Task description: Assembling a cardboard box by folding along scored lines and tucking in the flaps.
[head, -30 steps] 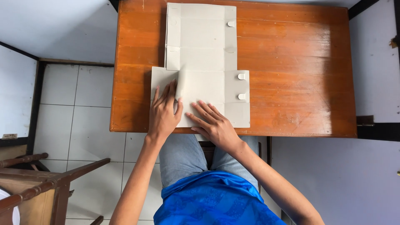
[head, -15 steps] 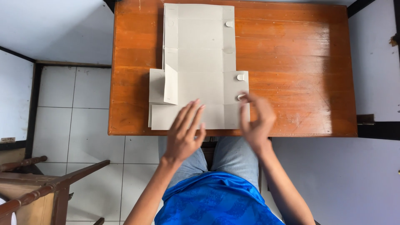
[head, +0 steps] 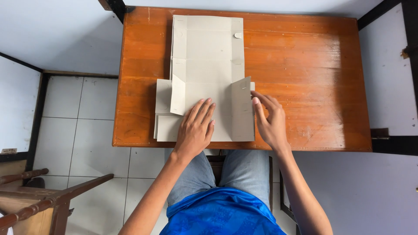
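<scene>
Just one flat cardboard sheet (head: pixel 204 65), two hands.

A bright blue shirt of smooth, faintly patterned fabric is worn, with faded light-blue denim jeans over both thighs. The forearms are left bare, and the left hand (head: pixel 194 129) and right hand (head: pixel 271 122) are ungloved.

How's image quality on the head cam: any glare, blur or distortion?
Head view: sharp, no motion blur on the left hand or right hand; soft glare on the table top; grey cardboard evenly lit, faint shadows at its raised flaps; wide-angle bending near the frame edges.
</scene>
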